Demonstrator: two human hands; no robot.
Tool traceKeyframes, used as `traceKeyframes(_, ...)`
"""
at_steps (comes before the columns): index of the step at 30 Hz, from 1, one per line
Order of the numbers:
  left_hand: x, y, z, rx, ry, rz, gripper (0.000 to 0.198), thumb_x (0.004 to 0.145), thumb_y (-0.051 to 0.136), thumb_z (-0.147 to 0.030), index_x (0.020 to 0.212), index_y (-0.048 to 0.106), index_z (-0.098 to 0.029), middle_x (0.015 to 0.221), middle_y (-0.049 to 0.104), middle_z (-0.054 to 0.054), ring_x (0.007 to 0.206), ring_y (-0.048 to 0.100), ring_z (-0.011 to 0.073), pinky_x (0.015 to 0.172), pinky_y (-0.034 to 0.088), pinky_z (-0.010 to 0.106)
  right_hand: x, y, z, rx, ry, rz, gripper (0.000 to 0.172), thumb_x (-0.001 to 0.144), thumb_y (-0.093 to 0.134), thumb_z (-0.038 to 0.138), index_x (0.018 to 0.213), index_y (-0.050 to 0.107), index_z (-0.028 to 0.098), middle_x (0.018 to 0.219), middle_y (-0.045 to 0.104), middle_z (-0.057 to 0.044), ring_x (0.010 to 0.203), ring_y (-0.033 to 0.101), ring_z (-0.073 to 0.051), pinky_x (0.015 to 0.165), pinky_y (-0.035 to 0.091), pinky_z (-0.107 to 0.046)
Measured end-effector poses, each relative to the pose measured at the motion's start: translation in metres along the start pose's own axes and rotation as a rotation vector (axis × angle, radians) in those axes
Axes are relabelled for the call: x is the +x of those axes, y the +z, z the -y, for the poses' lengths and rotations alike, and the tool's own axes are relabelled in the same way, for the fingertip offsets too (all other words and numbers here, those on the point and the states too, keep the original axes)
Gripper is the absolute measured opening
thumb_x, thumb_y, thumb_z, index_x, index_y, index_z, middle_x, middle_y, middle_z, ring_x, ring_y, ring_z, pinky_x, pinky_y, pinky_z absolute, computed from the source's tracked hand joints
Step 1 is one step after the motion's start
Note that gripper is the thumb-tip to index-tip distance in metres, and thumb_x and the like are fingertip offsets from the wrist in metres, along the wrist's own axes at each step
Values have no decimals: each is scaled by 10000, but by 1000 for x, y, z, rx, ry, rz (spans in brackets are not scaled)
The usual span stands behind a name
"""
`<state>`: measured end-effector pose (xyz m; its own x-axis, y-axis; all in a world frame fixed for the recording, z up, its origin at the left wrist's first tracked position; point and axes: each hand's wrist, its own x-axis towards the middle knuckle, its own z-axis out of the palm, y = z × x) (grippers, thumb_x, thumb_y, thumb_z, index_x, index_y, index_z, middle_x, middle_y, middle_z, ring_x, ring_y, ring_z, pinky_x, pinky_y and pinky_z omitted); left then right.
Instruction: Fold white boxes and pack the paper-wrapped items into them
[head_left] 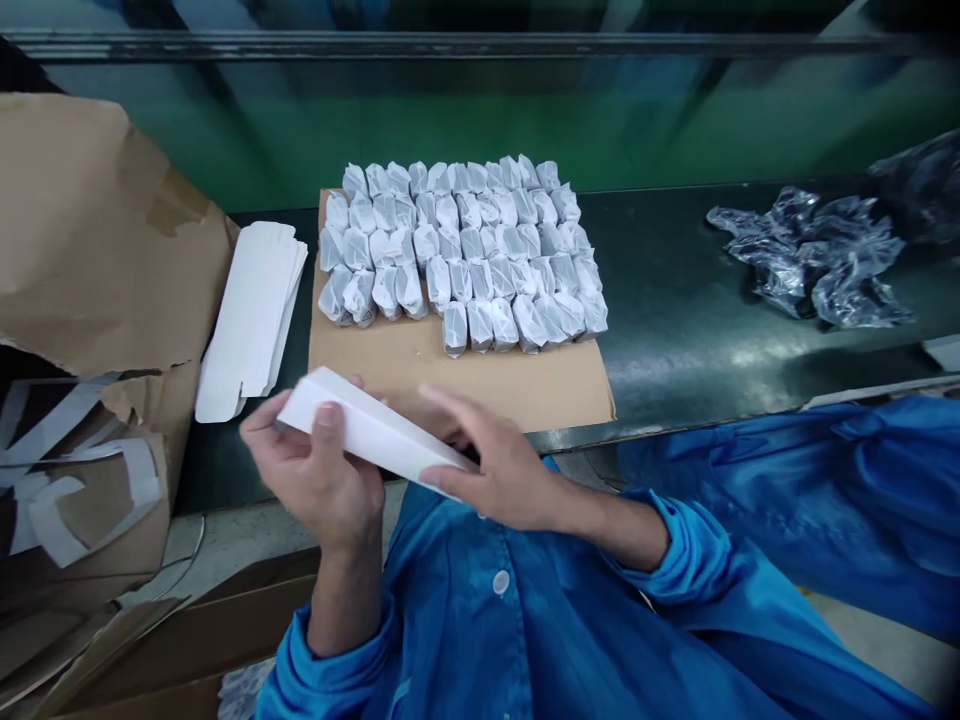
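A long white carton is held slanting between both my hands, in front of my body. My left hand grips its upper left end, thumb on the near face and fingers behind. At the lower right end, my right hand has its thumb against the near side, its fingers reaching over the far side. Beyond the carton, rows of small paper-wrapped pieces stand on a brown cardboard sheet. To the left lies a stack of flat white cartons.
A large brown cardboard box stands at the left, with white cardboard scraps in its torn opening. Crumpled clear plastic bags lie on the dark green bench at the right. Another person's blue sleeve shows nearby.
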<state>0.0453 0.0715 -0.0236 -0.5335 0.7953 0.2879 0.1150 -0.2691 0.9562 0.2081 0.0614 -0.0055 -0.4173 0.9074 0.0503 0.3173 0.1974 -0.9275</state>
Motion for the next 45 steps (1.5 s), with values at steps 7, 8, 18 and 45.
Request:
traceKeyframes(7, 35, -42, 17, 697, 664, 511, 861, 760, 808, -438, 1494, 388, -278, 1534, 462, 144, 1451, 392, 368, 1210, 250, 635, 46, -39, 17, -432, -147, 286, 376, 995, 550, 303, 1352, 591, 193, 1311, 672, -91, 1156, 652, -244, 954, 525, -399)
traceKeyframes(8, 38, -49, 20, 775, 703, 677, 840, 785, 783, -450, 1506, 384, -289, 1500, 510, 140, 1410, 452, 371, 1200, 255, 637, 55, -49, 22, -593, -214, 261, 353, 1017, 506, 288, 1344, 592, 185, 1304, 664, -106, 1157, 635, -256, 935, 522, -413)
traceKeyframes(18, 41, -62, 16, 927, 693, 823, 655, 890, 613, -536, 1461, 462, -253, 1378, 617, 153, 1244, 591, 354, 1159, 319, 591, 104, -64, 17, -1334, -574, 419, 317, 1023, 372, 116, 982, 676, 195, 937, 685, -52, 1078, 560, -222, 926, 475, -390)
traceKeyframes(45, 17, -29, 13, 684, 837, 1109, 279, 900, 580, -82, 982, 720, -309, 1305, 612, 53, 1264, 535, 264, 979, 384, 438, -19, -36, -36, -574, -287, 4, 352, 982, 472, 117, 1322, 557, 146, 1269, 642, -144, 1163, 614, -241, 969, 562, -420)
